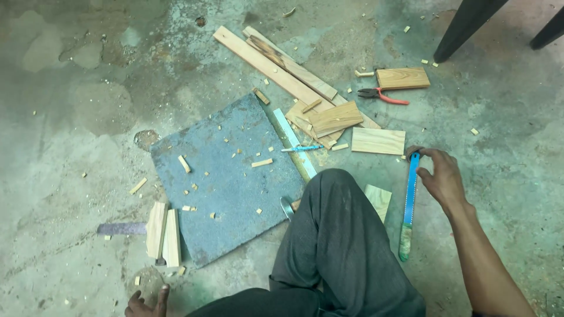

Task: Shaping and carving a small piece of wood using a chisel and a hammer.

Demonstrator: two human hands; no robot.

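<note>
The right hand (pixel 442 176) pinches the tip of a blue-bladed handsaw (pixel 409 202) lying flat on the floor just right of the raised knee (pixel 335 205); the left hand (pixel 147 302) rests empty, fingers loosely spread, well left of that knee; cut boards (pixel 335 117) beyond suggest sawing partly done.

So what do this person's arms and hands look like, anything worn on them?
Both hands are bare: no gloves, rings or watch show. The right hand leads into a bare forearm with no sleeve in view. Only the fingers and knuckles of the left hand show at the bottom edge.

Soft, even daylight, fairly dim; faint shadows; no glare; focus sharp, perhaps slightly softened toward the corners.
</note>
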